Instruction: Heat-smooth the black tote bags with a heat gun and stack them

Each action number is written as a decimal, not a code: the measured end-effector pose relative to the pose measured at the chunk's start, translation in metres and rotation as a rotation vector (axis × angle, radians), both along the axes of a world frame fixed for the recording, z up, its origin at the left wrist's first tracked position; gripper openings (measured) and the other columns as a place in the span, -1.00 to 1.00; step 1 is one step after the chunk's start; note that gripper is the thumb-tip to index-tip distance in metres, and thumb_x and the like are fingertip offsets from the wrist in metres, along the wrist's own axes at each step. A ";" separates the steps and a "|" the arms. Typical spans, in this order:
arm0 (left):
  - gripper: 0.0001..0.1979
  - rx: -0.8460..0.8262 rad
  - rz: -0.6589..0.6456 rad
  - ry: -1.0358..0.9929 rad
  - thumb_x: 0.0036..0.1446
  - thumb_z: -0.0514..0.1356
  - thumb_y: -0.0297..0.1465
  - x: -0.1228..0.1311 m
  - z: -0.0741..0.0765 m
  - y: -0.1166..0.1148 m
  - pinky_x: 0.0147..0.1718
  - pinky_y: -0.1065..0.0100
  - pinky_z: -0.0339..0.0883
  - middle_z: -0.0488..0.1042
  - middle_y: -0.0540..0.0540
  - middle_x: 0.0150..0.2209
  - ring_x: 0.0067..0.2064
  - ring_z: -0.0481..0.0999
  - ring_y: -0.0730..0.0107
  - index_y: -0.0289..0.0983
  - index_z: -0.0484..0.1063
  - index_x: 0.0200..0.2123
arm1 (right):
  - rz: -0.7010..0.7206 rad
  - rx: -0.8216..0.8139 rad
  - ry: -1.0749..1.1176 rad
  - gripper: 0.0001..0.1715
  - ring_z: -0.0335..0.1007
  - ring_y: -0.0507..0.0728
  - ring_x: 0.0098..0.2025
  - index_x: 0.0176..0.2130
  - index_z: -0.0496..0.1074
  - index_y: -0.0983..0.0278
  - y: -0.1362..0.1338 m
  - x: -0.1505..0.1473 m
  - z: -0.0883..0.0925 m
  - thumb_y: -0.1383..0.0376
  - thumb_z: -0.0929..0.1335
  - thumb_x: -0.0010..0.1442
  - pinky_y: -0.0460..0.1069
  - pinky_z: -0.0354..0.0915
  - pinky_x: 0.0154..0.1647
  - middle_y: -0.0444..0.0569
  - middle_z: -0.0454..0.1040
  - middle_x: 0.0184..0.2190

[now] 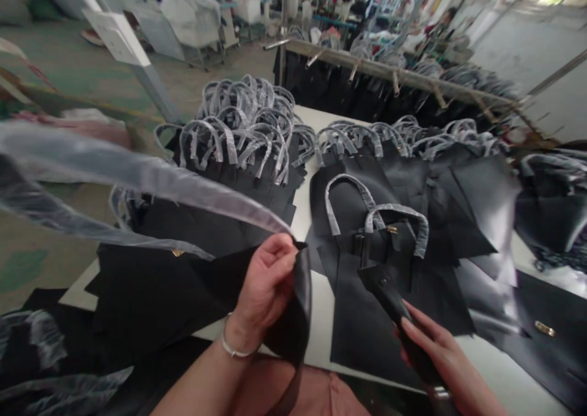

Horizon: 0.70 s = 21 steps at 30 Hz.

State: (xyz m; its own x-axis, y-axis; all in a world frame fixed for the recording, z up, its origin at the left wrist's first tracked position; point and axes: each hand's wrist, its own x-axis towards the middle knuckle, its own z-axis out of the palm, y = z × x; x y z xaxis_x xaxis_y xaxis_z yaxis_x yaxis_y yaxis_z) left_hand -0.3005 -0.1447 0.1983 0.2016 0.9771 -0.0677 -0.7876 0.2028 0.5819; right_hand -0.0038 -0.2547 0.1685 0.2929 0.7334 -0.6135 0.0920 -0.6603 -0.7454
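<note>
Firmly, the left hand [265, 287] pinches a black tote bag [151, 287] at six o'clock (clear film [137, 177] trailing); the right hand [440, 358] clenches a dark strip [389, 306].

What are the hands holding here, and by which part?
The left hand pinches the corner of a black fabric bag, with clear plastic film trailing from the grip. The right hand grips a folded black edge, perhaps the same bag.
</note>
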 end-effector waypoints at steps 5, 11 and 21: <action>-0.78 0.096 -0.136 0.784 0.22 0.13 -0.41 0.058 -0.091 0.034 -0.17 0.25 0.47 0.51 -0.12 -0.31 -0.29 0.54 0.37 -0.33 0.37 -0.07 | -0.103 0.020 -0.036 0.01 0.38 0.06 -0.57 0.26 0.21 0.30 -0.003 0.004 -0.001 -0.07 0.48 -0.04 -0.07 0.29 -0.61 -0.13 0.49 -0.49; -0.64 0.472 -0.114 1.592 0.06 0.19 -0.60 0.036 -0.185 0.003 0.27 -0.17 -0.06 0.35 -0.24 0.14 0.23 0.23 0.02 -0.28 0.41 -0.05 | 0.007 -0.028 0.058 0.02 0.35 0.02 -0.63 0.29 0.14 0.29 0.002 -0.004 -0.031 -0.07 0.44 0.00 -0.08 0.25 -0.65 -0.15 0.45 -0.49; -0.64 0.805 -0.009 1.735 0.20 0.19 -0.38 0.015 -0.226 -0.015 0.27 -0.14 0.06 0.35 -0.21 0.12 0.20 0.28 0.14 -0.28 0.31 0.07 | 0.297 -0.081 0.137 -0.11 0.30 -0.03 -0.69 0.27 0.15 0.28 0.058 -0.048 -0.078 -0.04 0.38 0.10 -0.14 0.18 -0.74 -0.18 0.38 -0.51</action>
State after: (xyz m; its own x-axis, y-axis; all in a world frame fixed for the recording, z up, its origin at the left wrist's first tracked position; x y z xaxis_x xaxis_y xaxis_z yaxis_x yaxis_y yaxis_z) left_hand -0.2856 -0.1598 -0.0273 0.4248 0.8752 0.2314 0.6778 -0.4769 0.5595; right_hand -0.0515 -0.1969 0.0905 -0.0154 0.7215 -0.6922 0.1917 -0.6773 -0.7103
